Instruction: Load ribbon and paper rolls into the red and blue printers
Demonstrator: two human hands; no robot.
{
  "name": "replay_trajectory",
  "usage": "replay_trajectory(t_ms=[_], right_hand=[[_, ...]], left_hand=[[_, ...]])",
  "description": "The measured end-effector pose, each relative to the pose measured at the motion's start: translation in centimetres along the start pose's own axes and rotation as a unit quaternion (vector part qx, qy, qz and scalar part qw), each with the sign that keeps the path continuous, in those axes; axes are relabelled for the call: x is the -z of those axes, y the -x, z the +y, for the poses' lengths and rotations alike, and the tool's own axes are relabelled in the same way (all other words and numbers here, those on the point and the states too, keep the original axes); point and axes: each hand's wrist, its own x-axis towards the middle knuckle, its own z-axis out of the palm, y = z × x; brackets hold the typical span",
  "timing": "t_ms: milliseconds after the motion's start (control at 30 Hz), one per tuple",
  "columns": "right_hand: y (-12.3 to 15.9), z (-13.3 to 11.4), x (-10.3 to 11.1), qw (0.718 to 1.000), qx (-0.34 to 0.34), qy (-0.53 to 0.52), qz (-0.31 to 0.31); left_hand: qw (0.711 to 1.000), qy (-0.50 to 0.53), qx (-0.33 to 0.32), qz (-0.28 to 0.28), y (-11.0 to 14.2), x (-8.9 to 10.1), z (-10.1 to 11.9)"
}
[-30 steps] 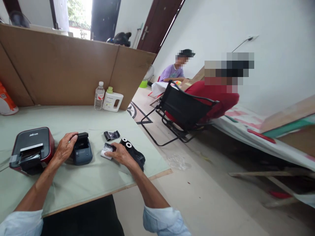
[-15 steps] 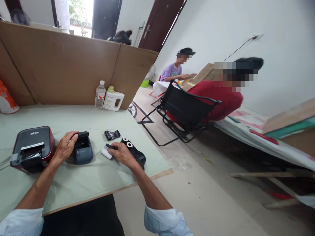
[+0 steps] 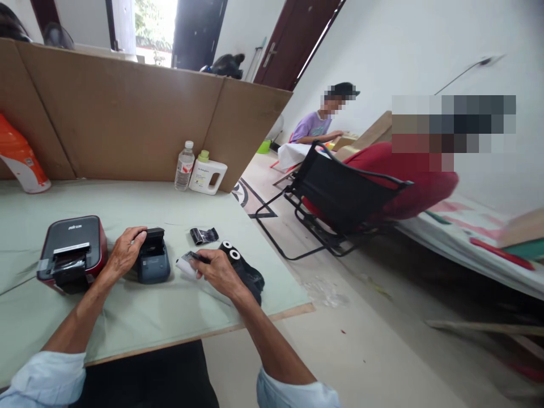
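Note:
My left hand (image 3: 126, 252) grips the raised lid of a small dark-blue label printer (image 3: 153, 267), whose top stands open. In my right hand (image 3: 219, 272) is a small white paper roll (image 3: 187, 265) with a dark strip on it, pinched between thumb and fingers just right of the printer. A flattened black-and-clear wrapper (image 3: 204, 236) lies behind the roll. Beside my right hand rest black rolls with white cores (image 3: 249, 275), partly hidden by that hand. Left of my left hand stands a larger black-and-red printer (image 3: 74, 243).
A cardboard screen (image 3: 127, 119) lines the table's back. Before it stand a water bottle (image 3: 184, 167), a white jug (image 3: 208, 174) and an orange bottle (image 3: 23, 158). Two people sit to the right, one in a black folding chair (image 3: 344, 195). The table's edge (image 3: 293, 311) is at right.
The camera has turned slightly left, so everything appears further right. My right hand has shifted the paper roll a little toward the small printer and tilted it. My left hand stays on the lid.

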Motion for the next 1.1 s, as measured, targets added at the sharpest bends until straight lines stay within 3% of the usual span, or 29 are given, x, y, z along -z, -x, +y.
replay_trajectory(t_ms=[167, 300, 433, 567, 833, 1100], right_hand=[[-0.8, -1.6, -2.7, 0.996, 0.032, -0.083, 0.012], [-1.9, -1.9, -4.9, 0.988, 0.113, -0.090, 0.046], [-2.4, -1.7, -6.8, 0.976, 0.196, -0.010, 0.091], [-2.7, -1.3, -8.1, 0.967, 0.223, 0.090, 0.088], [-3.2, -1.3, -9.2, 0.933, 0.214, 0.285, 0.059], [-3.1, -1.9, -9.5, 0.894, 0.223, 0.384, 0.057]], left_hand=[[1.000, 0.000, 0.000, 0.009, -0.1, -0.2, -0.4], [1.000, 0.002, -0.001, 0.011, -0.1, -0.3, -0.5], [1.000, 0.000, -0.001, 0.006, 0.0, -0.2, -0.4], [1.000, 0.003, 0.000, 0.006, 0.0, -0.3, -0.4], [1.000, 0.004, -0.007, 0.005, 0.0, -0.3, -0.2], [1.000, -0.004, -0.003, 0.007, 0.1, -0.4, -0.1]])
